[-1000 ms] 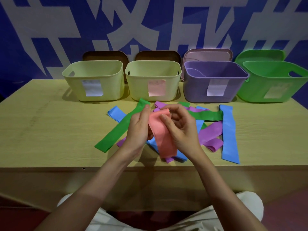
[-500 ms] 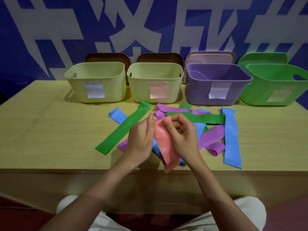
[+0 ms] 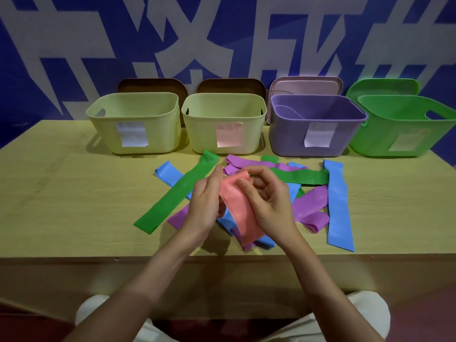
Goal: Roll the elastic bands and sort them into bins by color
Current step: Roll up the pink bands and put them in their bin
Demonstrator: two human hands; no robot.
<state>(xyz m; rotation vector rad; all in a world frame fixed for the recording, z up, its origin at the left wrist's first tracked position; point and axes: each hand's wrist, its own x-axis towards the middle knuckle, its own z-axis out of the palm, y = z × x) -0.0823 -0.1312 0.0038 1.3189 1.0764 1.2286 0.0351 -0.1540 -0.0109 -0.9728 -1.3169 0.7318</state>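
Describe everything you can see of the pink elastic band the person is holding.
The pink elastic band is a flat, smooth, rubbery-looking salmon strip. Both hands hold it above the pile: the left hand grips its left edge, and the right hand curls its fingers over the top end, which looks slightly folded. The rest hangs unrolled towards the table's front edge, over blue and purple bands.

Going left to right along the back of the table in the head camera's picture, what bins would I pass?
Yellow bin with a white label → yellow bin with a pink label → purple bin → green bin.
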